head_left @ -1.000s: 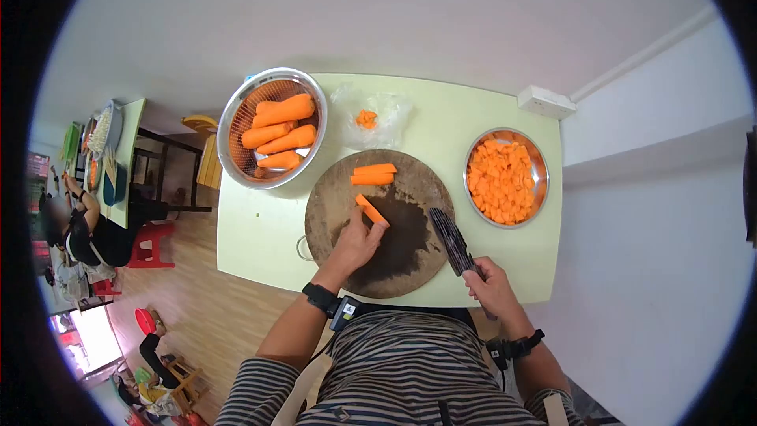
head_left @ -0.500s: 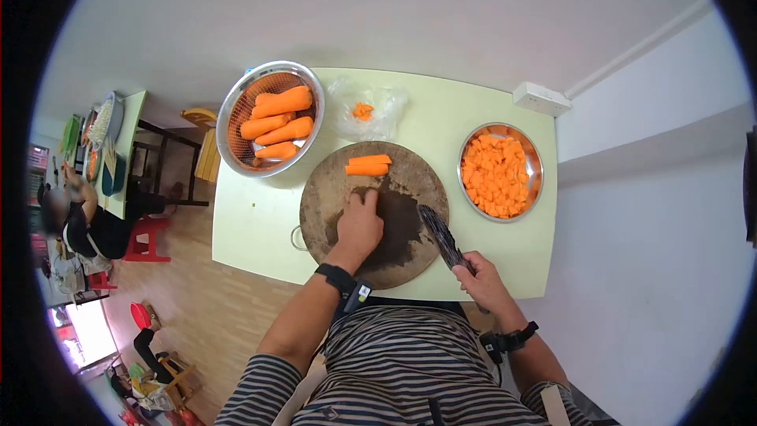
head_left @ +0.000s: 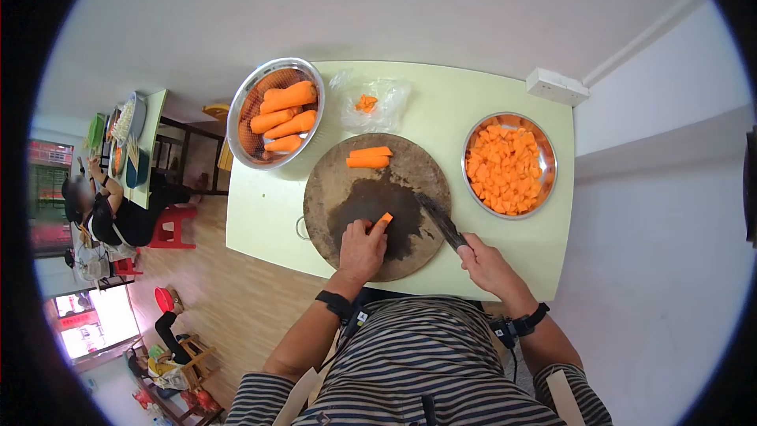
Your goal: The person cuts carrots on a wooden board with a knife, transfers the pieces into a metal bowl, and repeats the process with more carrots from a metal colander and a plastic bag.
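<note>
My left hand [head_left: 363,252] is closed on a carrot piece [head_left: 385,219], whose orange end sticks out past the fingertips over the wet dark patch of the board. My right hand [head_left: 487,265] grips the handle of a dark-bladed knife [head_left: 440,219]. The blade points up and left across the right edge of the round wooden cutting board [head_left: 331,181], apart from the carrot piece. Further back on the board, two long carrot pieces [head_left: 369,158] lie side by side.
A metal bowl of chopped carrot [head_left: 509,170] stands right of the board. Behind left, a metal basin [head_left: 236,142] holds a mesh basket with whole carrots [head_left: 290,96]. Beside it lies a plastic bag [head_left: 394,102] with carrot scraps. Another person [head_left: 106,209] sits at a table far left.
My left hand has drawn toward me, and a carrot piece now shows at its fingertips. The knife stays in my right hand, moved slightly. The whole view has shifted a little.
</note>
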`<state>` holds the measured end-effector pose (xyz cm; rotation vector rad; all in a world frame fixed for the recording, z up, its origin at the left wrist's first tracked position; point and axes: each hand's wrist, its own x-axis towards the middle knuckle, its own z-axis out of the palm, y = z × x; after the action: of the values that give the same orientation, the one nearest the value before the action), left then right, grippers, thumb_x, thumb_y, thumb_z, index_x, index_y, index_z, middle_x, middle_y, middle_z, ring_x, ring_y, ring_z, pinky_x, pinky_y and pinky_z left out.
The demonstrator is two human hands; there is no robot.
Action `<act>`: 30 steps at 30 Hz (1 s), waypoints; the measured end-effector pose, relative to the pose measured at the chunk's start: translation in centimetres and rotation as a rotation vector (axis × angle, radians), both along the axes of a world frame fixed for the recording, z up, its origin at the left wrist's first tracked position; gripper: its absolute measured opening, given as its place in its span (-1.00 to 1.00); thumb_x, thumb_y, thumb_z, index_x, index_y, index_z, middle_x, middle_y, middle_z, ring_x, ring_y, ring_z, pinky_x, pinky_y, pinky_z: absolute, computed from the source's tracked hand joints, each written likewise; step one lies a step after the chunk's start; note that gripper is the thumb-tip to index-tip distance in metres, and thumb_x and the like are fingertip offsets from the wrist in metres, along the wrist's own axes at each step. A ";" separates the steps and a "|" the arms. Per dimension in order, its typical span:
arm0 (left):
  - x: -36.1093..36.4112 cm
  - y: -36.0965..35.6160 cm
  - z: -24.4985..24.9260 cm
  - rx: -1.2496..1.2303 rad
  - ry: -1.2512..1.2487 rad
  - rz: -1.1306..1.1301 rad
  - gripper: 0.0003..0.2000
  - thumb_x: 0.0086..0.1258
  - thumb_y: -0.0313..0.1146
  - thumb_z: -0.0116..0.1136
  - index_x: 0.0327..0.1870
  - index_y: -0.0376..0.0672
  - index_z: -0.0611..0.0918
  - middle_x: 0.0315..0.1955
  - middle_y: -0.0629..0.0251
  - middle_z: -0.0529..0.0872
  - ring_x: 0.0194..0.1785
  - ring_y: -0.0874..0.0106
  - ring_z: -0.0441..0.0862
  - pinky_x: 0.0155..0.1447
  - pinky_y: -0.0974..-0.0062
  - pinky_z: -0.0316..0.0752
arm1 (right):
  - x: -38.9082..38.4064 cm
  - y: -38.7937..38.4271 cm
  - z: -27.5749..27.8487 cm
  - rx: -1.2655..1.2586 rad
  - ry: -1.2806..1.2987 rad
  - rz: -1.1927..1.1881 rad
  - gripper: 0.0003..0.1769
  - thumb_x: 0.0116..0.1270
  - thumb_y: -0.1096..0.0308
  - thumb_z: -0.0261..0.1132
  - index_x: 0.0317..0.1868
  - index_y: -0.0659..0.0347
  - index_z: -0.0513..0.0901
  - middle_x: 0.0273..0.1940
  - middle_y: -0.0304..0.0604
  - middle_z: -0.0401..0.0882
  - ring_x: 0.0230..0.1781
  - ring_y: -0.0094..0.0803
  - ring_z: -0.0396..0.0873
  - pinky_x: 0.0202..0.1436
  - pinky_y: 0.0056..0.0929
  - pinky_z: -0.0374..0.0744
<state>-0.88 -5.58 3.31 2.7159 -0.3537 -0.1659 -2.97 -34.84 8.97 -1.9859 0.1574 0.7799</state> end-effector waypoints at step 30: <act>1.1 0.0 -3.0 -0.162 -0.131 0.036 -0.73 0.10 -0.37 0.45 -0.17 -0.05 0.66 -0.23 0.23 0.58 -0.15 0.16 0.59 -0.14 0.22 0.56 | 1.8 4.5 2.5 -0.145 -0.289 0.394 -0.59 0.57 0.17 0.19 0.30 0.18 0.53 -0.25 0.20 0.71 -0.25 0.21 0.71 -0.19 0.10 0.64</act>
<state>0.19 -5.58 0.35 2.5768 -0.3394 0.0490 -1.14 -30.37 11.47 -2.2774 -0.3669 0.7295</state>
